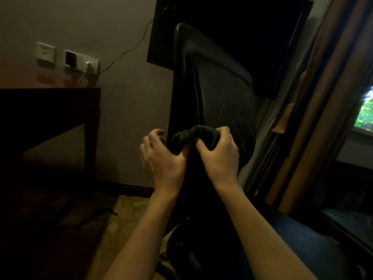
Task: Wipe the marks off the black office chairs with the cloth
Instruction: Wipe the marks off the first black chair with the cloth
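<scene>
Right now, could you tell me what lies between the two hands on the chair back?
In the head view, the bunched dark cloth spans between left hand and right hand.

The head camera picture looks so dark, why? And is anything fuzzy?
In the head view the room is dim; the only bright spot is the window at right, which looks washed out. The chair back shows faint light scribbles against the black. The left hand is smeared by motion blur, while the right hand and the dark cloth look sharper. Straight edges lean because the lens is wide.
</scene>
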Available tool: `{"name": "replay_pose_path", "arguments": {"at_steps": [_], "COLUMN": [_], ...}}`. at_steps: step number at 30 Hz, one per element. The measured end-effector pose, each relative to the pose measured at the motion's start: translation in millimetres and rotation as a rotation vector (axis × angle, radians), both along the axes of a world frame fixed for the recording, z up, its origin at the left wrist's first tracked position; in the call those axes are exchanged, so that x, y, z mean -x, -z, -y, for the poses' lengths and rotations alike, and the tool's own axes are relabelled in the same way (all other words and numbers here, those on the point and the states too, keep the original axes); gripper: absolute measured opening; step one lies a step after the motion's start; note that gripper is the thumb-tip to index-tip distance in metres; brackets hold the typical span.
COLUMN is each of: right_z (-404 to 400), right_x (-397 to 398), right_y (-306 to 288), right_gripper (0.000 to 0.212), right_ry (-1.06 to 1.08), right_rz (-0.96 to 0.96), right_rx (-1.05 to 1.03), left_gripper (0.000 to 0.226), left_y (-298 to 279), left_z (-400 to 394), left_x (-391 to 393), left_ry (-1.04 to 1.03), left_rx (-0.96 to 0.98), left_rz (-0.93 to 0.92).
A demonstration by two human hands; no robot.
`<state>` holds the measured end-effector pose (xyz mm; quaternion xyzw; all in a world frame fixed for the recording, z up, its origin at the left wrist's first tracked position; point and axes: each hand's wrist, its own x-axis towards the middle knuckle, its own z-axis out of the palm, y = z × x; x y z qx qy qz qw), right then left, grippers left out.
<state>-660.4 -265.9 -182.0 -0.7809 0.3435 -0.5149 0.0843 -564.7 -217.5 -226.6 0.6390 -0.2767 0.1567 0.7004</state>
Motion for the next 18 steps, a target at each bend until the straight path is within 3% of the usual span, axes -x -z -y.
{"name": "replay_pose_path", "arguments": {"at_steps": [3,8,14,18], "right_z": [-6,-12,-12,-4], "right_x": [2,7,14,9], "right_y": [20,60,105,76], "right_gripper": [0.039,0.035,0.028,0.017], "right_ry": [0.016,0.017,-0.006,-0.062], "right_rz": [-0.038,-0.114,-0.175,-0.074], "right_rx": [-0.033,-0.074,-0.078,0.052], "left_gripper": [0.099,0.112,0.092,0.038], "left_y": [28,78,127,97], "left_z": [4,6,6,11], "left_x": [-3,-3,0,-7], "left_ry": [0.034,0.163,0.220,0.180], "left_rx": [-0.023,-0.092,-0.147,0.030], "left_rz": [-0.086,-0.208,-0.313,-0.169]}}
